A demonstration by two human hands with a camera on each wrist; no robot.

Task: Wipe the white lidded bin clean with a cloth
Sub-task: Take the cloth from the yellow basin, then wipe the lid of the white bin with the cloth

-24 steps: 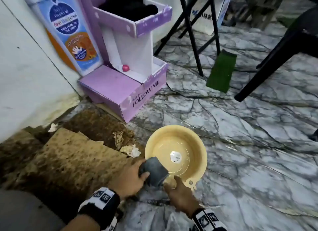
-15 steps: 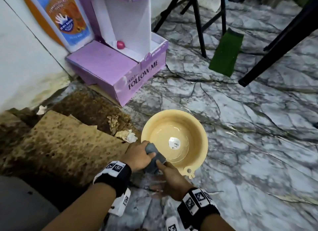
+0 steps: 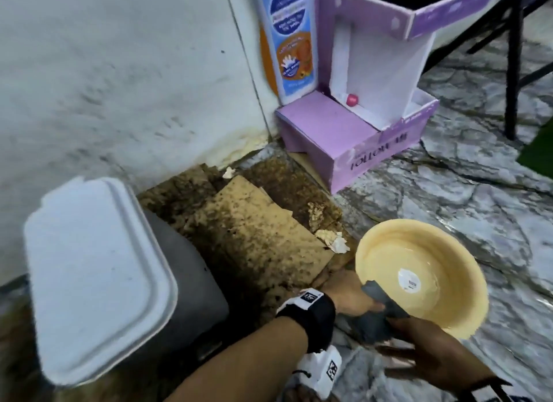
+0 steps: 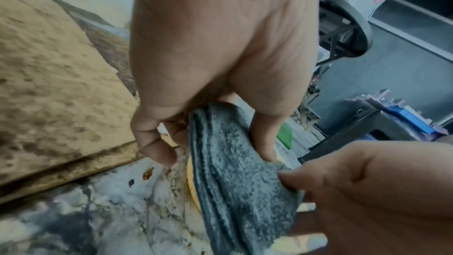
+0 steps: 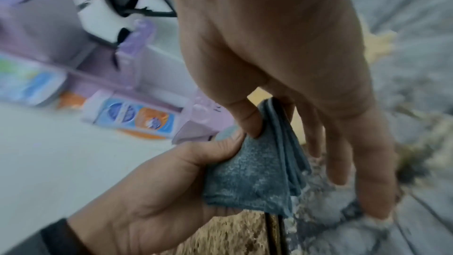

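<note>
While blurred, lettering on purple box (image 3: pixel 353 138) mid-right of head view reads "FOLLOW ME", upside down. Bottle-shaped sign (image 3: pixel 288 39) at top centre: print illegible. Sticker inside yellow basin (image 3: pixel 419 276) lower right: unreadable.

Folded grey cloth (image 3: pixel 378 312) pinched from both ends: left hand (image 3: pixel 348 294) with thumb and fingers round upper end, right hand (image 3: pixel 431 353) clamping lower corner between thumb and fingers. Cloth overlapping basin's near rim; contact not discernible.

White lidded bin (image 3: pixel 98 279) at lower left, lid down, dark body mostly hidden beneath it, well apart from hands. Right wrist cut off by bottom edge.

Stained cardboard (image 3: pixel 254 231) between bin and basin. Bare marble floor (image 3: pixel 449 192) along right side.
</note>
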